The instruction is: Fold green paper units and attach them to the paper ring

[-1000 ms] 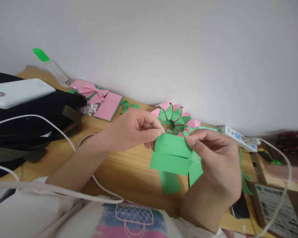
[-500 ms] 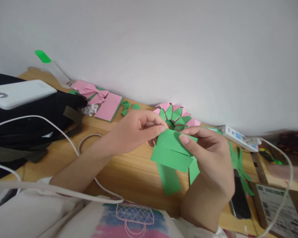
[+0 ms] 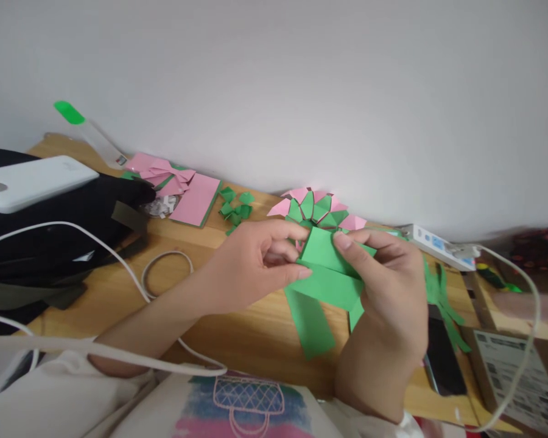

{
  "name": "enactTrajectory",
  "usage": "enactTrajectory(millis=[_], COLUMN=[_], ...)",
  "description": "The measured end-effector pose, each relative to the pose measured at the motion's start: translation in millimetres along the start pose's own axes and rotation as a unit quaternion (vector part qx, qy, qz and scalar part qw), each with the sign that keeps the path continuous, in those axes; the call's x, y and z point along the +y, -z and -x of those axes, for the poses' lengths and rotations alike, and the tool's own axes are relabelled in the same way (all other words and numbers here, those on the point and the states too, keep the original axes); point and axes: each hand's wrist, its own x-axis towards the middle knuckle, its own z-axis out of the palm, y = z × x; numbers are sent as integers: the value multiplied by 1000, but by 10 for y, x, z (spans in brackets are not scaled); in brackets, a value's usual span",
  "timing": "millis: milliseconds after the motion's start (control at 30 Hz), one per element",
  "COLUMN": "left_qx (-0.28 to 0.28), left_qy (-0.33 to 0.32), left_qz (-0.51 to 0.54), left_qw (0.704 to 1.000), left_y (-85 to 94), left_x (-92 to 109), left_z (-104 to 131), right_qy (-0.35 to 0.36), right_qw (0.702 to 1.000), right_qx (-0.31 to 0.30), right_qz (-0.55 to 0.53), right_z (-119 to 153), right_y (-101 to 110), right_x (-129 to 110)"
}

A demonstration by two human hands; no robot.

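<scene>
Both my hands hold a folded piece of green paper [image 3: 331, 286] above the table. My left hand [image 3: 267, 258] pinches its left edge between thumb and fingers. My right hand [image 3: 388, 286] grips the upper right part, thumb on the front, with the other fingers behind. The paper's top corner is folded slantwise, and a wider band crosses below it. Beneath it on the table lies a green paper strip [image 3: 310, 325]. Just behind my hands is a ring of folded pink and green paper pieces [image 3: 313, 207], its near side hidden.
Small green folded scraps [image 3: 235, 210] and pink paper sheets [image 3: 196, 201] lie at the back left. A white power bank [image 3: 41, 179] rests on a black bag. White cables loop across the left. A power strip [image 3: 441, 246], green strips, a phone [image 3: 445, 356] and a box [image 3: 516, 377] are at right.
My left hand has moved from the paper's top corner down to its left edge. The paper has shifted slightly right, its top fold now standing more upright. The view has shifted a little.
</scene>
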Motion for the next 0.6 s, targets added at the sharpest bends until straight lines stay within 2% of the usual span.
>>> enactTrajectory(millis=[233, 400, 600], left_qx=[29, 28, 76], left_qy=[1, -8, -24], left_qz=[-23, 40, 56], left_qw=[999, 999, 995], left_y=[-35, -79, -157], left_x=[35, -13, -60], left_z=[3, -30, -56], right_qy=[-14, -13, -3], right_qw=[1000, 1000, 999], right_qx=[-2, 8, 28], right_qz=[-11, -10, -16], right_z=[-7, -3, 9], right_y=[-6, -19, -21], right_x=[7, 6, 7])
